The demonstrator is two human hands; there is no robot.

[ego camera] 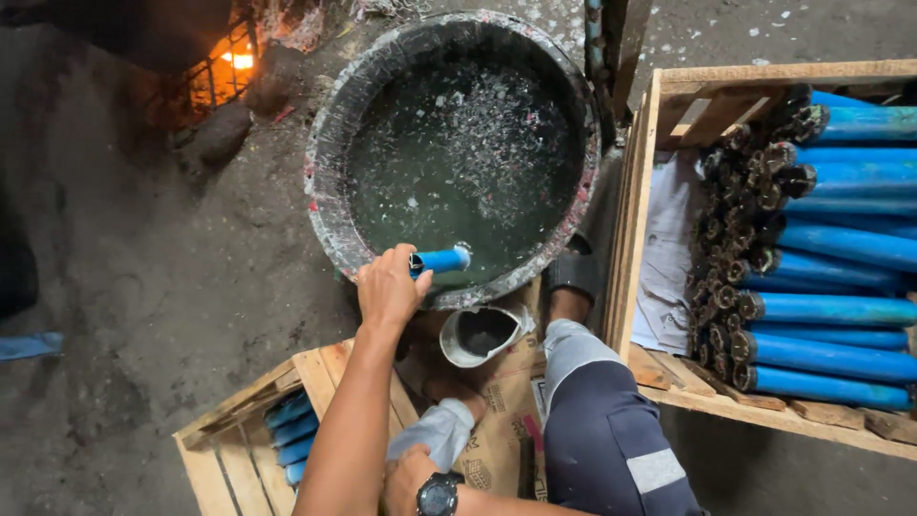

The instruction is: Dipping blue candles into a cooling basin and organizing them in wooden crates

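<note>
The left hand (390, 289) is wrapped tight around one end of a blue tube (441, 260), holding it roughly level so its far tip pokes over the near rim of a big round tub (330, 124). The tub is full of dark liquid with pale flakes floating on top. The right hand (409, 481) sits low by the knee with a black watch (437, 495) on the wrist, fingers curled near a grey trouser knee; can't really tell if it's gripping anything.

Just below the tub there's a small white cup (482, 333) with dark stuff in it, sitting on brown cardboard (501, 430). On the right, a wooden crate (642, 191) holds a stack of the same blue tubes with dark, crusty ends. A smaller crate (239, 430) at lower left has a few more. Fire glows at top left behind a metal grate (215, 81).
</note>
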